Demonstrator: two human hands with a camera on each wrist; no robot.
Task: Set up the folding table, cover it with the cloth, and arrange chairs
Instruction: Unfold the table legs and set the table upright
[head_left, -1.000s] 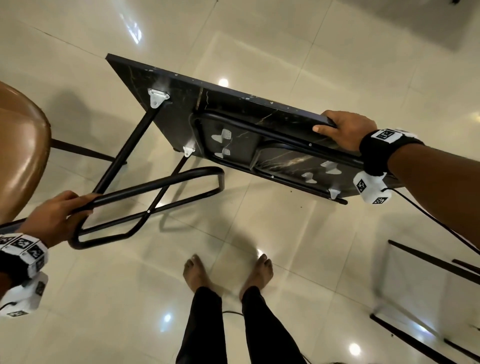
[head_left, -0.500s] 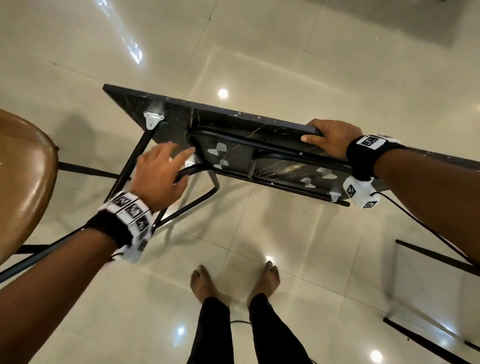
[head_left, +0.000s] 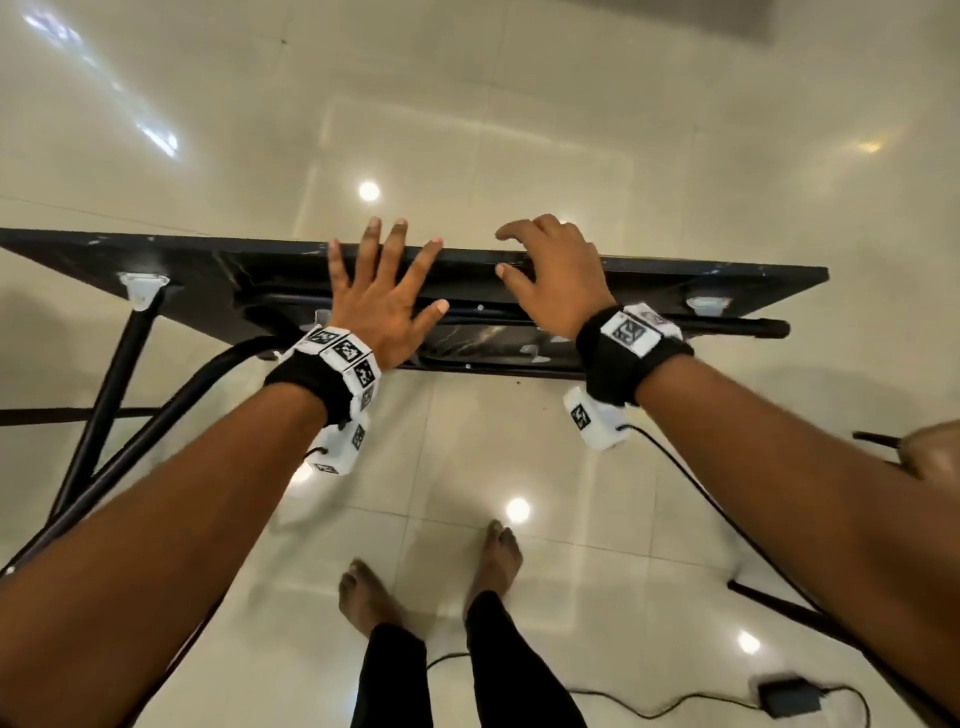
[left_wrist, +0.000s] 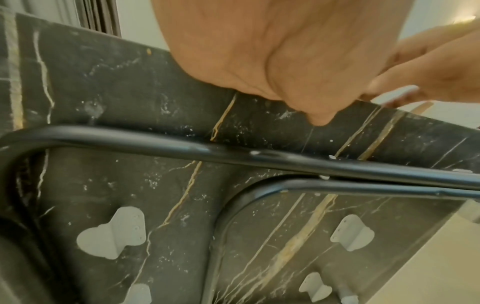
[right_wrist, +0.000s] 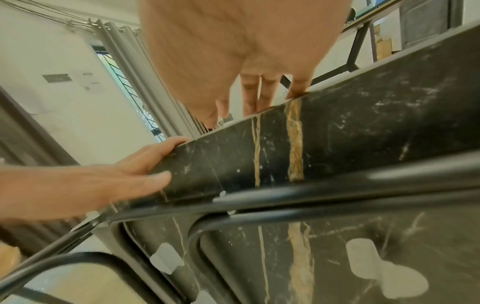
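Glossy cream floor tiles (head_left: 519, 119) spread under everything, catching round spots of ceiling light. Standing on edge on that floor is the folding desk (head_left: 218, 270), its dark marble-patterned underside facing the person and its top edge running level across the head view. One black tube leg (head_left: 111, 384) is swung out from the desk's left end and slants down toward the floor; the other leg frame (left_wrist: 259, 158) lies folded flat against the underside, next to pale plastic clips (left_wrist: 111, 232).

Both hands are at the middle of the desk's top edge, near each other. The left hand (head_left: 382, 301) is spread flat with straight fingers (head_left: 370, 244) reaching over the edge, gripping nothing. The right hand (head_left: 553, 275) sits just right of it, fingers bent loosely over the same edge and the thumb on the near face; whether it actually clamps the edge cannot be told.

Bare feet (head_left: 498, 556) stand on the floor just in front of the desk, and a black cable with a small adapter (head_left: 789, 696) lies to their right.
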